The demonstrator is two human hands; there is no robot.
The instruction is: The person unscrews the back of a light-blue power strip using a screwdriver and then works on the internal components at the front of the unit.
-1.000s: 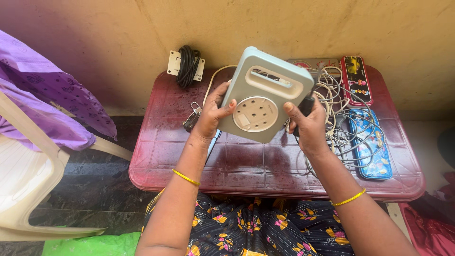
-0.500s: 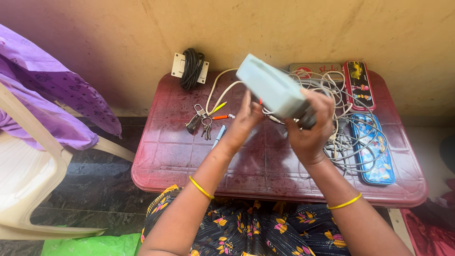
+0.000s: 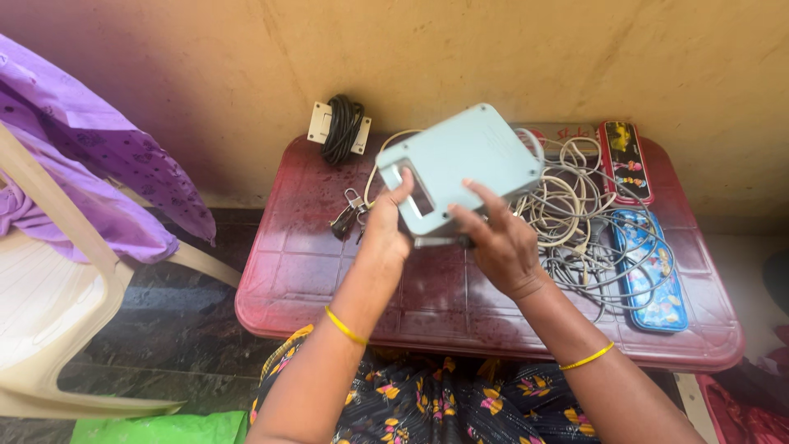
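Left hand (image 3: pixel 386 234): raised, fingers curled, thumb pressed upward in a grip.
Right hand (image 3: pixel 500 242): raised alongside, fingers spread, gripping.
Forearms: both extended forward, converging.

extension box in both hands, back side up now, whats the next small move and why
Probably lower the pale grey extension box onto the bare red table in front, keeping both hands on it. The left hand and right hand hold it tilted in the air, its cord running into the tangle of white cables; resting it flat would likely steady the back for a closer look.
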